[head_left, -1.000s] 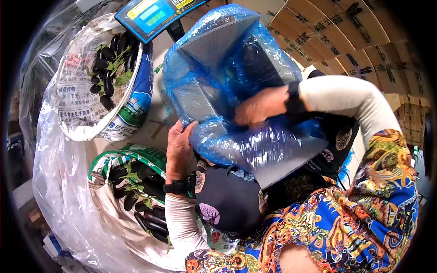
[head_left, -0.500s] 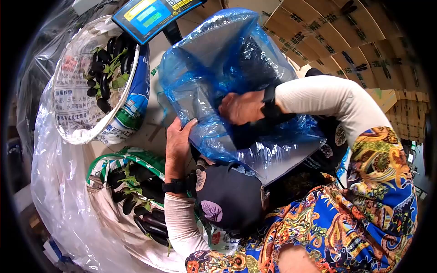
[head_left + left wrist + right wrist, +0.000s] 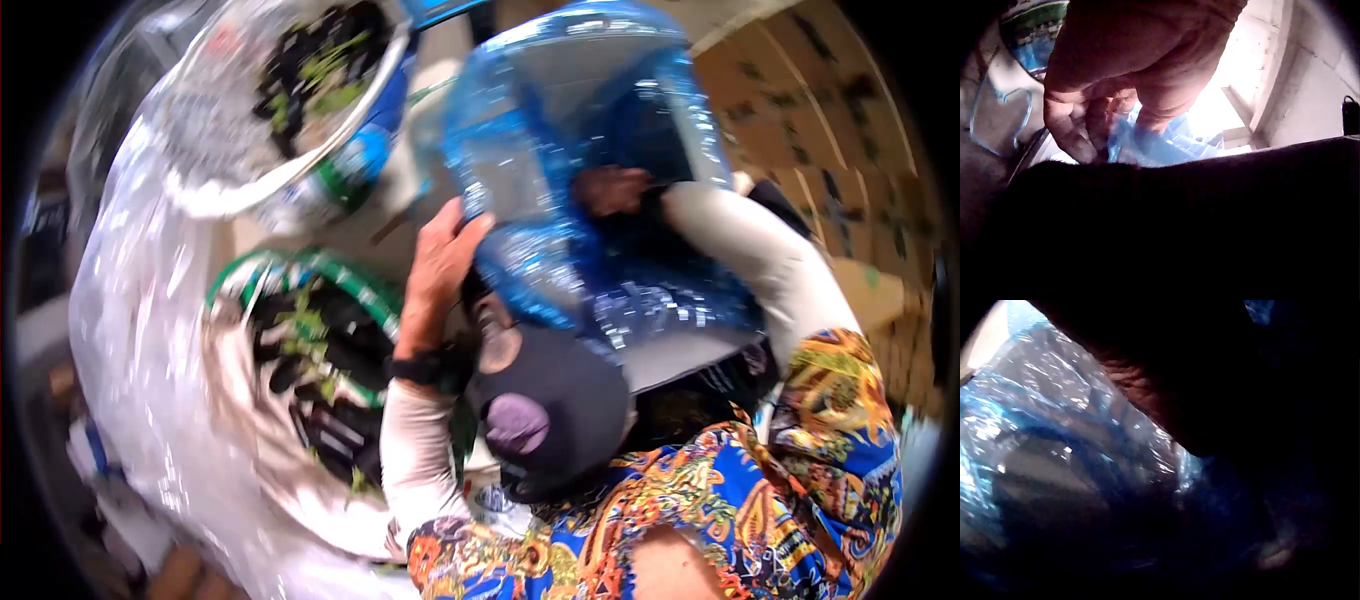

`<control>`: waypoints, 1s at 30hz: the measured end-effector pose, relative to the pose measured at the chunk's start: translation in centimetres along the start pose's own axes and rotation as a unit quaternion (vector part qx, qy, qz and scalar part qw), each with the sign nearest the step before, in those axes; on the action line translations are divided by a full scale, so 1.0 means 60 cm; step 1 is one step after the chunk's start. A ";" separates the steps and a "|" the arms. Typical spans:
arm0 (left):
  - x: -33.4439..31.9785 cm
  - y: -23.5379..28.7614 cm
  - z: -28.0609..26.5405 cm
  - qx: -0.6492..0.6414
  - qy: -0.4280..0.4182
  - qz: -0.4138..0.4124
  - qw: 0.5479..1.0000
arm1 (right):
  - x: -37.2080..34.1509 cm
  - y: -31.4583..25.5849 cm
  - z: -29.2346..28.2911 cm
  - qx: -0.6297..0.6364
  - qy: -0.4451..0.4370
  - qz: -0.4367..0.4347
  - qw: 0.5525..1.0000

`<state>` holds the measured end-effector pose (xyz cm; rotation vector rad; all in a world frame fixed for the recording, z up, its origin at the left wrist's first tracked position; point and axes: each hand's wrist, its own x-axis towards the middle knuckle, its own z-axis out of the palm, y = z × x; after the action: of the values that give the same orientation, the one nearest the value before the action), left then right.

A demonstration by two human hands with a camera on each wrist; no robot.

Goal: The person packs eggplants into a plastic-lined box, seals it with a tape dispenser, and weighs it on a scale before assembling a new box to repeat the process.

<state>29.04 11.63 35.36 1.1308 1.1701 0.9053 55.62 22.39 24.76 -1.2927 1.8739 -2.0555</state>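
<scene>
A blue plastic bag lines an open box and folds over its edges; in the left wrist view the bag bunches beneath the fingers. My left hand grips the bag and box edge at the left side, thumb on top; in the left wrist view the hand curls round the film. Down inside the lined box is my right hand, its fingers blurred and in shadow. The right wrist view shows that hand mostly dark against the shiny film, its fingertips hidden.
Dark eggplants with green stems lie in a white sack at the upper left and in a green-rimmed sack below it. Clear plastic sheeting hangs at the left. Cardboard boxes stand at the upper right. A capped head leans near the box.
The head view has shifted, so the scene sits farther right and the scale is mostly out of frame. My right hand is deeper in the lined box; my left keeps its grip.
</scene>
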 end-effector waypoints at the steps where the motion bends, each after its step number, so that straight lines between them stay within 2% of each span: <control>1: -0.019 -0.005 -0.008 -0.019 0.043 0.002 0.999 | 0.007 -0.012 0.007 -0.078 0.035 0.244 0.966; 2: -0.041 -0.001 -0.007 -0.037 0.085 0.003 0.996 | 0.003 -0.031 0.016 -0.160 0.072 0.466 0.867; 3: -0.070 0.008 -0.010 -0.035 0.138 0.000 0.990 | -0.007 -0.054 0.029 -0.237 0.113 0.658 0.706; 4: -0.102 0.020 -0.013 -0.027 0.184 -0.003 0.982 | -0.027 -0.086 0.042 -0.302 0.153 0.803 0.490; 6: -0.177 0.019 -0.004 0.059 0.279 0.072 0.956 | 0.010 -0.131 0.042 -0.283 0.174 0.800 0.500; 8: -0.268 0.019 0.007 0.202 0.312 0.031 0.928 | 0.034 -0.146 0.045 -0.281 0.172 0.793 0.513; 10: -0.338 -0.017 0.021 0.389 0.328 0.045 0.860 | 0.053 -0.153 0.046 -0.284 0.165 0.788 0.521; 12: -0.414 -0.105 0.051 0.416 0.271 -0.042 0.867 | 0.075 -0.156 0.055 -0.279 0.153 0.789 0.526; 13: -0.438 -0.121 0.068 0.311 0.212 -0.161 0.913 | 0.081 -0.155 0.059 -0.279 0.147 0.790 0.526; 14: -0.449 -0.140 0.088 0.265 0.241 -0.133 0.924 | 0.082 -0.155 0.061 -0.278 0.143 0.789 0.530; 16: -0.431 -0.129 0.104 0.313 0.255 -0.142 0.904 | 0.086 -0.159 0.065 -0.279 0.130 0.787 0.535; 18: -0.410 -0.134 0.109 0.278 0.242 -0.126 0.921 | 0.096 -0.153 0.069 -0.278 0.114 0.785 0.542; 24: -0.376 -0.068 0.106 0.207 0.245 -0.097 0.942 | 0.115 -0.164 0.076 -0.266 0.102 0.786 0.548; 29: -0.392 -0.057 0.084 0.139 0.186 -0.157 0.960 | 0.119 -0.161 0.068 -0.239 0.142 0.775 0.568; 30: -0.392 -0.061 0.071 0.083 0.160 -0.185 0.966 | 0.117 -0.156 0.064 -0.224 0.166 0.769 0.576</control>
<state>28.72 -12.47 37.08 0.8713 1.6852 0.7216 57.80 17.76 35.98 0.8572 2.1636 -0.7544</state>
